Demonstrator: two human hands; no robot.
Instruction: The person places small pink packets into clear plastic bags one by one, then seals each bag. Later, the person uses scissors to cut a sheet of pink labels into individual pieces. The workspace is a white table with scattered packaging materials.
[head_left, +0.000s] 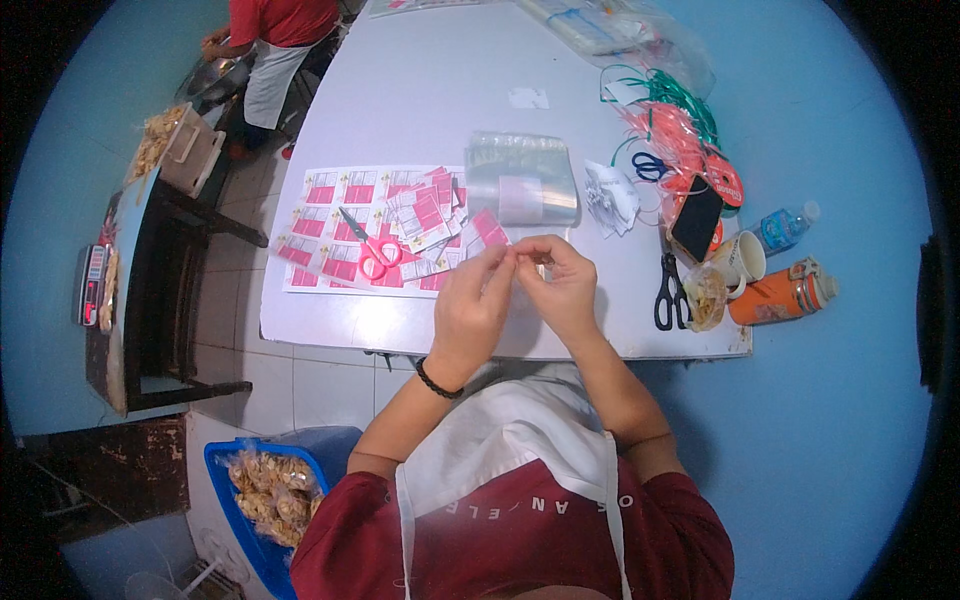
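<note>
My left hand (476, 296) and my right hand (559, 281) meet fingertip to fingertip above the near part of the white table (405, 319). A pink and white printed label (489, 229) shows just beyond my left fingertips; whether they pinch it is hard to tell. Behind my hands lies a stack of clear plastic bags (525, 161) with a pale label on it. Left of them, printed label sheets (319, 225) carry a loose pile of cut labels (424, 214) and pink-handled scissors (379, 259) with spread blades.
On the right are crumpled white papers (611, 196), black-handled scissors (670, 296), a mug (739, 262), an orange bottle (772, 296), a phone (697, 217) and ribbons (660, 127). A blue bin (330, 450) of bagged snacks stands below left. A co-worker (277, 52) is far left.
</note>
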